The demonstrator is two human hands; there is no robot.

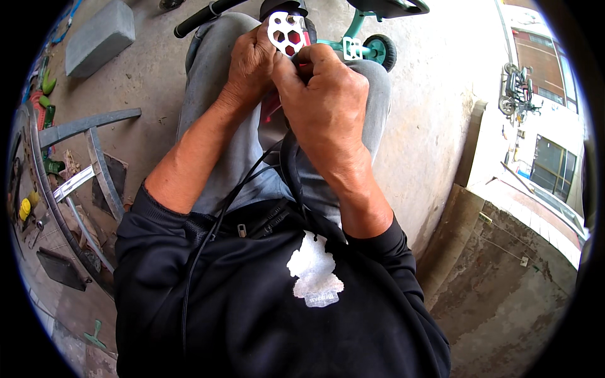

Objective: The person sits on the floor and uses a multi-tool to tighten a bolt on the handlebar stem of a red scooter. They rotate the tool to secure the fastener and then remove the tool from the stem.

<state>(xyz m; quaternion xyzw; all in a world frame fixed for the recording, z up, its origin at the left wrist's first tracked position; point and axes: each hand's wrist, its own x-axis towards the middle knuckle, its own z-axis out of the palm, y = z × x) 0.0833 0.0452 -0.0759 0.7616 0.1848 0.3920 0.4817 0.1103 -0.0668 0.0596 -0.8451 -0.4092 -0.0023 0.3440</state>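
Observation:
A white plate with hexagonal holes [287, 33] stands between my hands at the top middle, over my knees. Red shows through its holes, and a black rounded part [283, 7] lies just beyond it. My left hand [251, 62] is closed at the plate's left edge, its fingertips partly hidden. My right hand [324, 85] has its fingers curled in a pinch at the plate's lower right corner. Whatever lies between those fingers is hidden. Right behind is a mint-green small-wheeled frame with a black wheel [381, 53] and a white pedal [352, 48].
A black-gripped bar [203, 19] sticks out left of my knees. On the concrete floor at the far left is a grey block [101, 39]. Nearer left, a curved metal frame [94, 135] stands among scattered items. A low concrete wall [498, 264] is on the right.

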